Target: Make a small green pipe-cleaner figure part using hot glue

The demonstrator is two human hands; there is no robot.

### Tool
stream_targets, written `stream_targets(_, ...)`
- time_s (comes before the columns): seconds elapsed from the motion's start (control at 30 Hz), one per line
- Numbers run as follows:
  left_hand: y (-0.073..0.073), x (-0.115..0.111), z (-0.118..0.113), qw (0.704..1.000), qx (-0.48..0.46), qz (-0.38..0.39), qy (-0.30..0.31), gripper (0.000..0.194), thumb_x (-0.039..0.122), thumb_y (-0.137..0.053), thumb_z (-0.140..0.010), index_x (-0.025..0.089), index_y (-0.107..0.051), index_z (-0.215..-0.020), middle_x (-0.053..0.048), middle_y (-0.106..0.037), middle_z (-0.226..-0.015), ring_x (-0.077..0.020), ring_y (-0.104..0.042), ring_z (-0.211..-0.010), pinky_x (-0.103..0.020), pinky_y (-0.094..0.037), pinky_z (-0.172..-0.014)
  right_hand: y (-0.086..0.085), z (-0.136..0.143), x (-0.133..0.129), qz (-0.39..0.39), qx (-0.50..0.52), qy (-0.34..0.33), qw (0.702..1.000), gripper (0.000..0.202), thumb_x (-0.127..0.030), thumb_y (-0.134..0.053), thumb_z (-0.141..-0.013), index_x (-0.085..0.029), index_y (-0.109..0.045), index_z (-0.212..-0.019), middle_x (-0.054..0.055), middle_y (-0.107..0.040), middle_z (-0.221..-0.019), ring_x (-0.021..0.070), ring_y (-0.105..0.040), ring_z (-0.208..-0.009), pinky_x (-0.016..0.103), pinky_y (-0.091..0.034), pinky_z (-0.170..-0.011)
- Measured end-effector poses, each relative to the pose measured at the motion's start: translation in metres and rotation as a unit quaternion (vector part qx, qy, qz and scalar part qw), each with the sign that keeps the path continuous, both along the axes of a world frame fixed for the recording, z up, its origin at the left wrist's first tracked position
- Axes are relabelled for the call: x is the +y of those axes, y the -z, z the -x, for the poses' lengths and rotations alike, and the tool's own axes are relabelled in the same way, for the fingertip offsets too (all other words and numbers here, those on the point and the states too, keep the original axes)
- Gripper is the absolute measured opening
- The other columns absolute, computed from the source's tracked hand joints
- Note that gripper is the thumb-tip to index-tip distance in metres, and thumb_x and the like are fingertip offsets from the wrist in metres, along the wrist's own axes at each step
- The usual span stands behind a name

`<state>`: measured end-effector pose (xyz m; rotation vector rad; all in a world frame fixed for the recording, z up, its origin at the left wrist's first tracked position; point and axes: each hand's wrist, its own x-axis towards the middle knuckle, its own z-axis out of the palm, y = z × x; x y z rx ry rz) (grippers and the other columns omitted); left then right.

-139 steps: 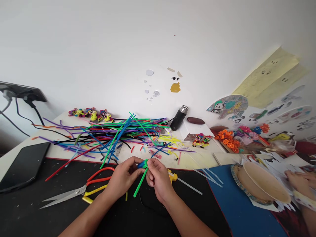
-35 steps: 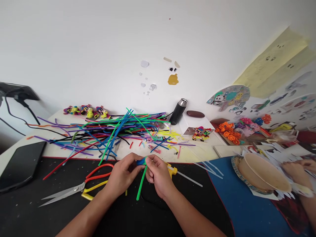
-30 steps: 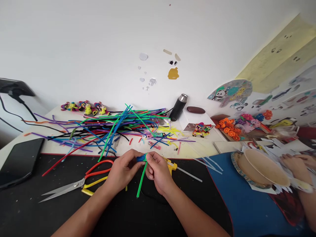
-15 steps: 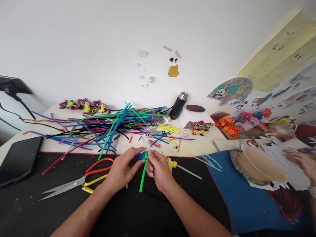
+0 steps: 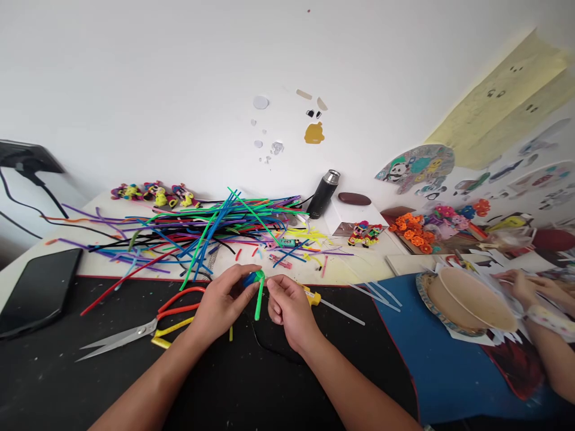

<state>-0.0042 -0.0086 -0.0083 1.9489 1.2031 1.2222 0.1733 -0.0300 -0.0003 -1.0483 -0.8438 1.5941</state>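
Observation:
My left hand (image 5: 224, 294) pinches a small piece of blue and green pipe cleaner between thumb and fingers. The blue part (image 5: 250, 279) is mostly hidden by the fingers. From its right end a green strand (image 5: 259, 299) hangs down. Close beside it on the right is my right hand (image 5: 287, 304), its thumb and index finger pressed together near the top of the green strand; what they hold, if anything, is too small to make out. Both hands are above the black mat (image 5: 251, 389). A yellow glue gun (image 5: 313, 297) lies partly behind my right hand.
Scissors with red and yellow handles (image 5: 144, 329) lie left of my hands, a phone (image 5: 40, 290) further left. Behind are loose pipe cleaners (image 5: 215, 224) and a black flask (image 5: 323, 194). At the right are a bowl (image 5: 476, 299) and another person's hands (image 5: 523, 287).
The green strand has swung more upright and its lower end is higher. My right fingers have come slightly away from the piece. The other person's second hand has come into view.

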Motion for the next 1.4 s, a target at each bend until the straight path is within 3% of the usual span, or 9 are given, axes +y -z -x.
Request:
stream_targets(0.33, 0.001, 0.001, 0.0, 1.0, 0.008, 0.019, -0.01, 0.029, 0.038, -0.063, -0.098, 0.025, -0.073, -0.121, -0.009, -0.08, -0.117, -0.0241, -0.075, -0.092, -0.035, -0.061, -0.084, -0.004, 0.001, -0.003, -0.019, -0.026, -0.004, 0.999, 0.042, -0.055, -0.087, -0.08, -0.019, -0.069, -0.093, -0.013, -0.04, -0.051, 0.0047, -0.03, -0.038, 0.021, -0.02, -0.04)
stream_targets(0.73, 0.003, 0.002, 0.0, 0.999, 0.017, 0.035, -0.027, 0.031, 0.039, -0.065, -0.096, 0.025, -0.074, -0.122, -0.005, -0.078, -0.101, -0.0194, -0.067, -0.075, -0.029, -0.054, -0.067, -0.009, -0.008, -0.004, -0.088, -0.143, 0.017, 0.986, 0.032, -0.046, -0.081, -0.086, -0.022, -0.069, -0.104, -0.012, -0.041, -0.055, 0.0086, -0.034, -0.043, 0.024, -0.026, -0.044)
stream_targets(1.07, 0.002, 0.002, 0.001, 0.998, 0.025, 0.043, -0.028, 0.032, 0.033, -0.063, -0.094, 0.024, -0.074, -0.122, -0.003, -0.075, -0.094, -0.0175, -0.064, -0.069, -0.028, -0.054, -0.067, -0.012, -0.006, -0.009, -0.156, -0.237, -0.033, 0.958, 0.019, -0.03, -0.076, -0.09, -0.025, -0.079, -0.108, -0.007, -0.044, -0.061, 0.0134, -0.039, -0.056, 0.028, -0.032, -0.057)
stream_targets(1.4, 0.007, 0.002, 0.002, 0.998, 0.059, 0.015, 0.01, 0.031, 0.028, -0.059, -0.098, 0.024, -0.071, -0.126, -0.006, -0.077, -0.11, -0.022, -0.073, -0.095, -0.031, -0.058, -0.084, -0.02, -0.002, -0.003, -0.207, -0.292, -0.014, 0.934, 0.019, -0.037, -0.071, -0.092, -0.019, -0.078, -0.092, -0.006, -0.045, -0.059, 0.0128, -0.04, -0.055, 0.027, -0.036, -0.057)
